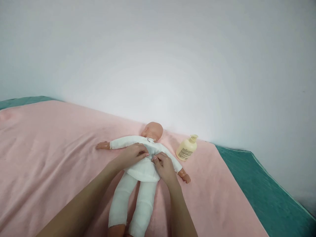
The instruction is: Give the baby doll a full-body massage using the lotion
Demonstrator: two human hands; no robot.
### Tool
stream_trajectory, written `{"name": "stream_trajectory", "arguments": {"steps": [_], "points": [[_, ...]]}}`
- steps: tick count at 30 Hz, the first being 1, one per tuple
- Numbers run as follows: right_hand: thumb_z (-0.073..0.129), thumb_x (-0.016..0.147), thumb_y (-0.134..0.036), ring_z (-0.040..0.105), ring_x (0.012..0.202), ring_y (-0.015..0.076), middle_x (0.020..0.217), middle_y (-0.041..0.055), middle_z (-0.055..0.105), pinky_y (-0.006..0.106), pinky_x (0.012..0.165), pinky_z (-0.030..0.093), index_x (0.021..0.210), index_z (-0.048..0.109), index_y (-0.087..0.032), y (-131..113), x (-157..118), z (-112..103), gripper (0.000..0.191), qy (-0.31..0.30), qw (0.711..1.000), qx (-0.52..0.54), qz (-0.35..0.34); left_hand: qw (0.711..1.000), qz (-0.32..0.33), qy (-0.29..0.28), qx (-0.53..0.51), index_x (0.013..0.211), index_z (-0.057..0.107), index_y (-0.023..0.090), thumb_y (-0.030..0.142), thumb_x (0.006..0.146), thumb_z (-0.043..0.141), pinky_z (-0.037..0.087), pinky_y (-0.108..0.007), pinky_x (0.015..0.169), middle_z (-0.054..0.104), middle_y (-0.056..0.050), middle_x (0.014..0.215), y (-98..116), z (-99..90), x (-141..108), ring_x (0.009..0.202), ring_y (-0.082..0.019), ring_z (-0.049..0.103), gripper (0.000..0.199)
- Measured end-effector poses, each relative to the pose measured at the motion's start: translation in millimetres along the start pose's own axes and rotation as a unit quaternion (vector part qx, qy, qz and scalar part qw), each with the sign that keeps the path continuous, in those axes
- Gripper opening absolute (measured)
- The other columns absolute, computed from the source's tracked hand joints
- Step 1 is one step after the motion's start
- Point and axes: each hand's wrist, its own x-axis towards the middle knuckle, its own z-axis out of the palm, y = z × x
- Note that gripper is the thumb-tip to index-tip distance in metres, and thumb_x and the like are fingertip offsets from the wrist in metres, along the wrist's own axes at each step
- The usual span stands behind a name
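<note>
A baby doll [152, 130] in a white long-sleeved top [142, 169] and white leggings [144, 200] lies on a pink blanket, its head toward the wall and its arms spread. At the front of the top, my left hand [136, 152] has its fingers bent and closed on the cloth. Close beside it, my right hand [165, 166] pinches the same top near the doll's waist. What lies under my fingertips is mostly hidden. The doll's feet are cut off by the lower edge of the view.
A pale yellow pump bottle [186, 148] with dark printing stands to the right of the doll, near its arm. The pink blanket [61, 138] has creases on the left. Green cloth [261, 184] shows past its right edge. A plain wall [158, 59] rises behind.
</note>
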Motion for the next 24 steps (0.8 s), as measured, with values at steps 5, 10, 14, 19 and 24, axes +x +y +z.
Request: {"name": "stream_trajectory", "arguments": {"steps": [5,10,14,19,24], "points": [[0.044,0.093,-0.026,0.053,0.104,0.0214,0.104,0.0090,0.060,0.037,0.095,0.041,0.097,0.062,-0.019,4,6,17,0.021,0.141,0.989,0.011,-0.035,0.993,0.048,0.093,0.059,0.116,0.060,0.021,0.039,0.094,0.045,0.040,-0.042,0.098,0.059,-0.008,0.119,-13,24.6,5,0.114,-0.025,0.049,0.032],[0.045,0.092,-0.025,0.051,0.111,0.0217,0.116,0.0096,0.058,0.038,0.100,0.038,0.108,0.061,-0.019,11,11,26,0.023,0.101,0.994,0.004,-0.038,0.994,0.033,0.065,0.086,0.122,0.057,0.022,0.042,0.095,0.042,0.038,-0.041,0.101,0.058,-0.007,0.124,-24,35.8,4,0.116,-0.023,0.050,0.036],[0.045,0.091,-0.023,0.053,0.104,0.0232,0.107,0.0089,0.063,0.039,0.094,0.040,0.101,0.064,-0.018,12,18,27,0.022,0.074,0.997,-0.023,-0.018,0.996,0.018,0.044,0.079,0.114,0.060,0.021,0.043,0.096,0.040,0.040,-0.041,0.098,0.062,-0.007,0.118,-24,34.9,6,0.112,-0.023,0.053,0.035],[0.040,0.090,-0.018,0.054,0.092,0.0238,0.095,0.0103,0.065,0.039,0.087,0.041,0.088,0.066,-0.017,11,27,32,0.026,0.075,0.995,-0.062,0.006,0.997,-0.002,0.039,0.071,0.113,0.061,0.021,0.043,0.096,0.039,0.039,-0.041,0.099,0.062,-0.007,0.116,-23,36.2,6,0.111,-0.023,0.052,0.036],[0.040,0.089,-0.015,0.052,0.102,0.0230,0.106,0.0095,0.063,0.039,0.093,0.040,0.098,0.065,-0.018,11,25,36,0.027,0.118,0.992,-0.035,-0.015,0.994,-0.001,0.070,0.089,0.125,0.055,0.023,0.044,0.095,0.041,0.035,-0.044,0.103,0.053,-0.008,0.130,-30,42.2,5,0.121,-0.025,0.045,0.040]]}}
